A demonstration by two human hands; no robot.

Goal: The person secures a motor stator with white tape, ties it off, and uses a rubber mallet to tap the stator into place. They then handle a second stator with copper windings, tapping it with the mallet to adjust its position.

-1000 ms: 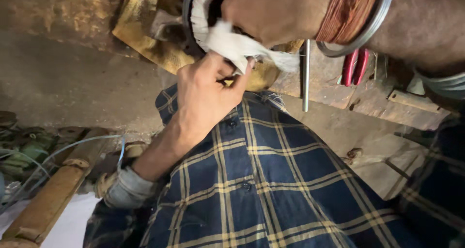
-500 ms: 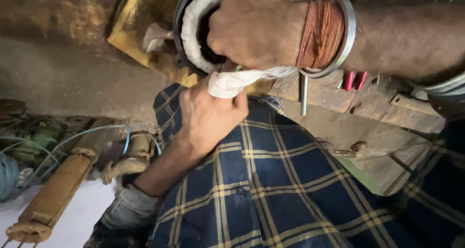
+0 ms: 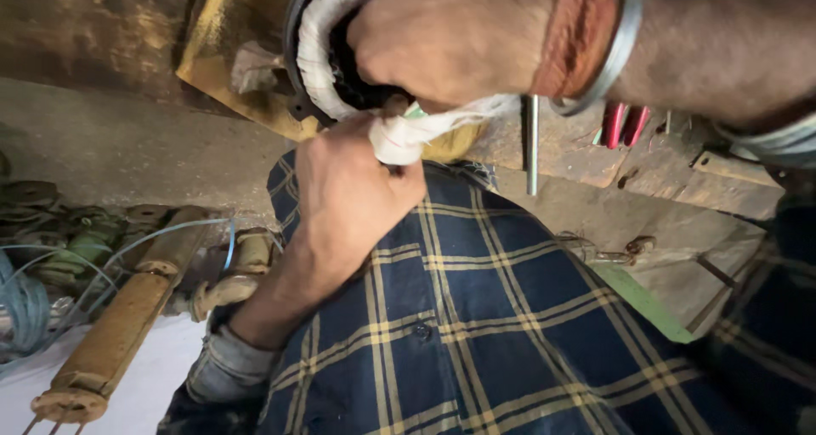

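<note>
1. Coil [image 3: 316, 57]: a ring wrapped in white tape, at 12 o'clock in the frame, against a yellow metal part [image 3: 223, 53].
2. Tape [image 3: 425, 129]: a white strip runs from the coil's lower edge toward 3 o'clock, bunched at center.
3. Left hand [image 3: 348, 201]: just below the coil at 6 o'clock, grip narrow, fingers pinched shut on the bunched tape end.
4. Right hand [image 3: 455, 36]: at 3 o'clock of the coil, laid over the ring, grip closed around its right side; fingertips hidden behind it.
5. Bangle [image 3: 614, 48]: a metal ring on the right wrist, next to wound red thread [image 3: 578, 36].
6. Metal rod [image 3: 532, 146]: hangs upright under the right wrist, at 4 o'clock of the coil.
7. Red handles [image 3: 625, 125]: right of the rod, on the worn bench [image 3: 680, 159].
8. Plaid shirt [image 3: 476, 316]: blue and yellow, fills 6 o'clock of the frame.
9. Rusty cylinder [image 3: 119, 333]: at 8 o'clock, with blue wire [image 3: 25, 307] beside it.
</note>
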